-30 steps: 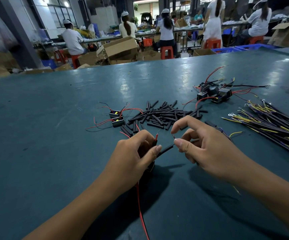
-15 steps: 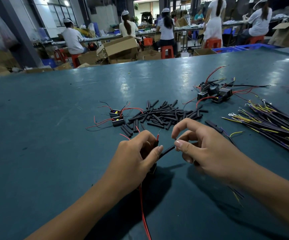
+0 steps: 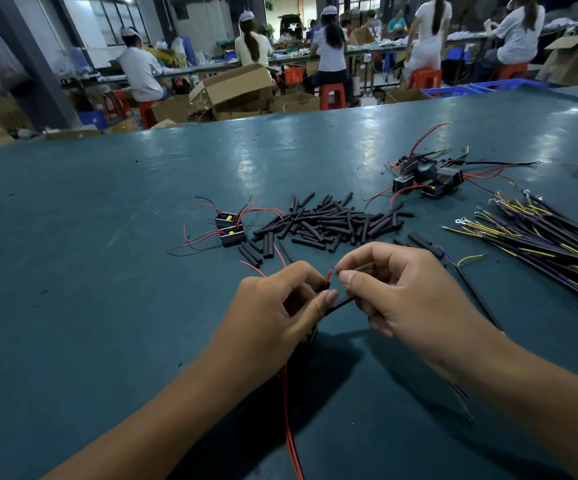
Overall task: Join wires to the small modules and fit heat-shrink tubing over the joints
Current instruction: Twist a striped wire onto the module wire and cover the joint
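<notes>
My left hand (image 3: 277, 306) grips a small dark module, mostly hidden in the palm, and pinches its red wire (image 3: 328, 276) with the stripped tip pointing up. A long red lead (image 3: 289, 434) hangs from that hand toward me. My right hand (image 3: 405, 296) pinches a thin wire end right beside the red tip; the two ends nearly touch. A black heat-shrink tube (image 3: 341, 302) runs between both hands, under the thumbs. A black sleeved cable (image 3: 477, 292) trails from my right hand across the table.
A heap of black tubing pieces (image 3: 329, 223) lies just beyond my hands. Two small modules with red wires (image 3: 230, 228) sit to its left. More modules (image 3: 429, 180) lie at the back right, and a bundle of black-yellow wires (image 3: 550, 237) at the right. Seated people work beyond the green table (image 3: 107, 237).
My right hand has moved left, bringing its wire end up close to the red tip. The left hand has stayed nearly still.
</notes>
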`<state>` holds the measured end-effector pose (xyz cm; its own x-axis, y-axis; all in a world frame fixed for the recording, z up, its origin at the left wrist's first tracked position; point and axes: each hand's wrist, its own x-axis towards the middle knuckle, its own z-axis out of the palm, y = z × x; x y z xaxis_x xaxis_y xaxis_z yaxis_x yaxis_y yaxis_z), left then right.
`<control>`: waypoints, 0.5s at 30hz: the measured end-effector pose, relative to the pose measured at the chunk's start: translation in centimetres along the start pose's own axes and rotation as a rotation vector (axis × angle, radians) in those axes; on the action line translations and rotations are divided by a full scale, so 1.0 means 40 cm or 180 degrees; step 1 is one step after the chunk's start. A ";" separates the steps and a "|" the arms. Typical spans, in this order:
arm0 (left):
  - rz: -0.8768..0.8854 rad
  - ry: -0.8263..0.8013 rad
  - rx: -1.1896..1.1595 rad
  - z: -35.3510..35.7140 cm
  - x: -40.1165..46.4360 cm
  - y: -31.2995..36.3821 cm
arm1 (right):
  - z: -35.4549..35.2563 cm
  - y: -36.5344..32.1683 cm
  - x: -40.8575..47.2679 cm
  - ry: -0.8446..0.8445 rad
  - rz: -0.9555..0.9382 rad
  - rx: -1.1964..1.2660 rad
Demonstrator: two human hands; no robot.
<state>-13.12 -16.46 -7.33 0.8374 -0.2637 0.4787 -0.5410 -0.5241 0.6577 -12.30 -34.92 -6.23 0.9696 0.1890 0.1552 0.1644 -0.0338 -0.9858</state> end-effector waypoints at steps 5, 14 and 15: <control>-0.0040 -0.0010 -0.0048 0.001 0.001 0.001 | -0.002 -0.001 0.001 -0.0045 -0.0018 0.0040; -0.0131 -0.0002 -0.0122 0.004 0.000 0.002 | 0.016 0.001 -0.007 0.0077 0.0001 0.0207; -0.0138 0.0002 -0.0142 0.004 0.000 0.001 | 0.017 0.001 -0.007 0.0086 0.0010 0.0224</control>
<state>-13.14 -16.62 -7.42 0.8602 -0.2410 0.4495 -0.5071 -0.4984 0.7032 -12.70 -34.31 -6.36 0.9748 0.1623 0.1529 0.1492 0.0349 -0.9882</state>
